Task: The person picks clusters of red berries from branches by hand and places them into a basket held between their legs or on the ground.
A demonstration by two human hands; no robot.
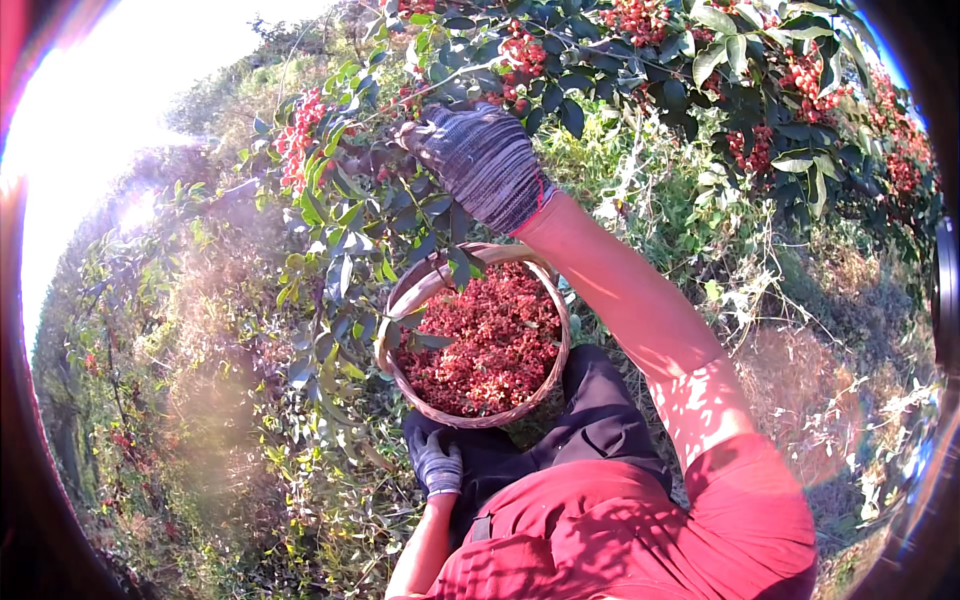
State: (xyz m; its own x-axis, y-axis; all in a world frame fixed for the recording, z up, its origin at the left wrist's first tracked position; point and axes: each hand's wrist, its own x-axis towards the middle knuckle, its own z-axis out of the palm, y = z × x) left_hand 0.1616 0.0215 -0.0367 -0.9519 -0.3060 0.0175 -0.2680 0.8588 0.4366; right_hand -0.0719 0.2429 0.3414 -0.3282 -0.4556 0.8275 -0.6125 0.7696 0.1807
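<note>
My right hand (480, 165), in a grey striped knit glove, is raised among the leafy branches, its fingers at a twig; leaves and the glove hide what they hold, if anything. Left of it hangs a cluster of small red berries (300, 139), and another red cluster (523, 56) hangs above it. A round woven basket (559, 360) with a thick wooden handle (427, 289) stands before my legs, filled with picked red berry clusters (487, 345). My left hand (436, 465), gloved alike, rests on my dark-trousered thigh below the basket, with nothing visible in it.
Branches with dark green leaves and several red clusters (754, 146) spread across the top right. A leafy branch (349, 225) droops in front of the basket's left rim. Undergrowth and dry weeds (810, 375) cover the ground on both sides. Strong sunlight glares at the upper left.
</note>
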